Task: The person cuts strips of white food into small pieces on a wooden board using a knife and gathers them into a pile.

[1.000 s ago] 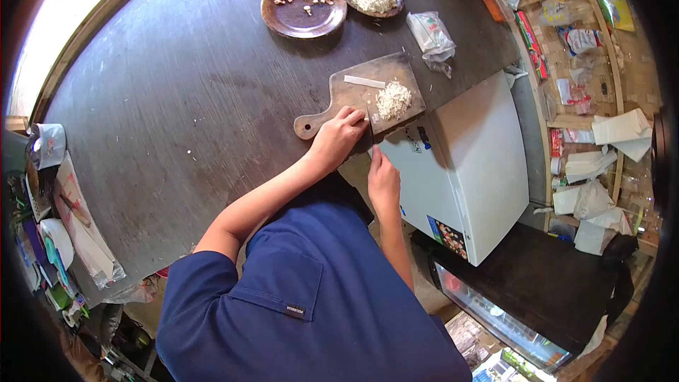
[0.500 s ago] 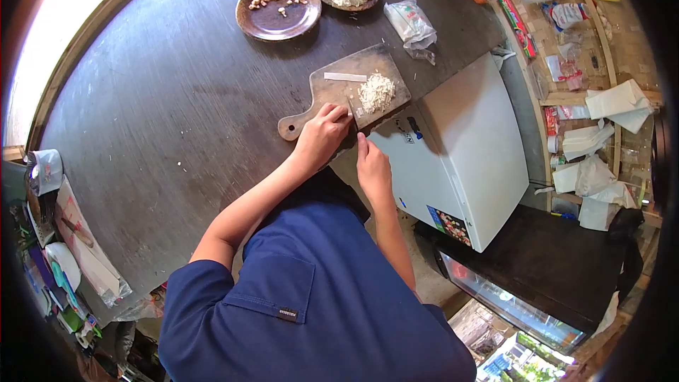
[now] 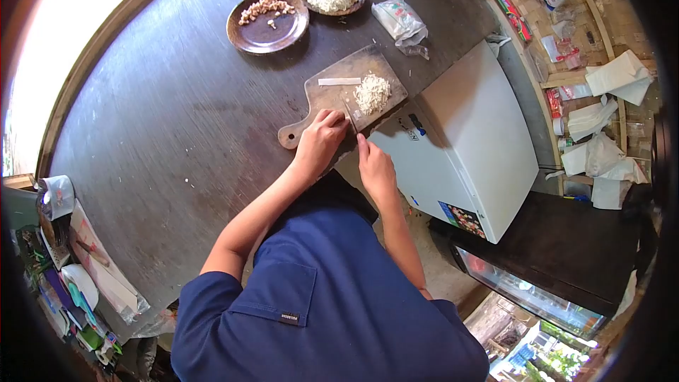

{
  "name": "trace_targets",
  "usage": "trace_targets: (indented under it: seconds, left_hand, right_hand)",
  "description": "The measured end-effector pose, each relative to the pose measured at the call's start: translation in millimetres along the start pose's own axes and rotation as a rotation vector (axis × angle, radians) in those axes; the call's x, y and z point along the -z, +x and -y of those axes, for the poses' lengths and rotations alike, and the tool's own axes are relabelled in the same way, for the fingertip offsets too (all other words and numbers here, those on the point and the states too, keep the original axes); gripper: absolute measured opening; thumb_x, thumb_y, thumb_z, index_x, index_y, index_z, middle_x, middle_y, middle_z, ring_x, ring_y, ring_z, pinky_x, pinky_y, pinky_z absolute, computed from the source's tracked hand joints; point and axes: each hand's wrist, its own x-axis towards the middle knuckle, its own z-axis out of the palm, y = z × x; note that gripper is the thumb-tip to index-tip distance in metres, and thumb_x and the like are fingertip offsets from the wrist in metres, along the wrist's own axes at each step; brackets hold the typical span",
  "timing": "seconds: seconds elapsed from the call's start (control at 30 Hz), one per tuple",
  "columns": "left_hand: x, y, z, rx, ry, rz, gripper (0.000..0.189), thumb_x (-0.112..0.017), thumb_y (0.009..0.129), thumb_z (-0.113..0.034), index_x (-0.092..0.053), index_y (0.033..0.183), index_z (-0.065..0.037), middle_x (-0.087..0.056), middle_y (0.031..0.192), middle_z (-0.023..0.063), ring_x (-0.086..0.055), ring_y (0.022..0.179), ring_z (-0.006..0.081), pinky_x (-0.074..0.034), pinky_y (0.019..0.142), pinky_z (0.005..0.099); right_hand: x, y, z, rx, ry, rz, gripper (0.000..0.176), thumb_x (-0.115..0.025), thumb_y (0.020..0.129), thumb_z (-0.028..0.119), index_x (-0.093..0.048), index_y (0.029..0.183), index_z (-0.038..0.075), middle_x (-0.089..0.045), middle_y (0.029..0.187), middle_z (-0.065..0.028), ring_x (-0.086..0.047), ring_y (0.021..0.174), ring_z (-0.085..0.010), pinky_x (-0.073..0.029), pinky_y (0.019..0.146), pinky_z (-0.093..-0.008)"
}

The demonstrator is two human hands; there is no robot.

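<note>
A wooden cutting board with a round handle lies at the table's near edge. On it are a heap of small pale chopped pieces and one long pale strip. My left hand rests on the board with its fingers bent together, over something pale at the fingertips that I cannot make out. My right hand is closed round the handle of a knife, whose thin blade stands on the board between my left fingertips and the heap.
Beyond the board are a brown plate with small brownish pieces, a bowl of white shreds and a plastic bag. A white freezer stands right of the table. Plastic packets and a knife lie at far left.
The whole view has shifted and turned slightly with my head. Both hands keep nearly the same place at the board, with the knife still between them.
</note>
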Motion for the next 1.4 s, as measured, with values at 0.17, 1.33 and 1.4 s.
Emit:
trace_targets:
  seconds: [0.17, 1.33, 1.4]
  left_hand:
    - [-0.2, -0.8, -3.1, 0.023, -0.043, -0.029, 0.027, -0.076, 0.083, -0.003, -0.079, 0.110, -0.003, -0.071, 0.110, 0.0086, -0.067, 0.105, 0.0293, -0.059, 0.091, 0.0384]
    - [10.1, 5.4, 2.1, 0.015, -0.043, 0.048, 0.026, -0.075, 0.082, -0.001, -0.080, 0.108, -0.001, -0.073, 0.112, 0.0090, -0.067, 0.107, 0.0295, -0.058, 0.093, 0.0384]
    - [7.5, 1.6, 1.3, 0.020, -0.061, 0.030, 0.024, -0.076, 0.082, -0.002, -0.080, 0.106, 0.000, -0.074, 0.111, 0.0086, -0.068, 0.106, 0.0292, -0.058, 0.093, 0.0385]
  right_hand:
    - [-9.5, -21.3, -16.0, -0.050, -0.071, 0.018, 0.067, -0.035, 0.114, 0.057, -0.070, 0.106, 0.001, -0.073, 0.097, -0.0345, -0.068, 0.097, -0.0574, -0.054, 0.085, -0.0649]
    - [-0.6, -3.1, -5.9, -0.007, 0.004, 0.035, 0.064, -0.038, 0.114, 0.055, -0.070, 0.104, 0.000, -0.072, 0.097, -0.0356, -0.067, 0.099, -0.0575, -0.052, 0.085, -0.0651]
    - [-2.9, -13.3, -8.6, -0.024, -0.014, 0.056, 0.064, -0.038, 0.114, 0.055, -0.070, 0.104, 0.000, -0.072, 0.097, -0.0355, -0.067, 0.099, -0.0573, -0.052, 0.085, -0.0653]
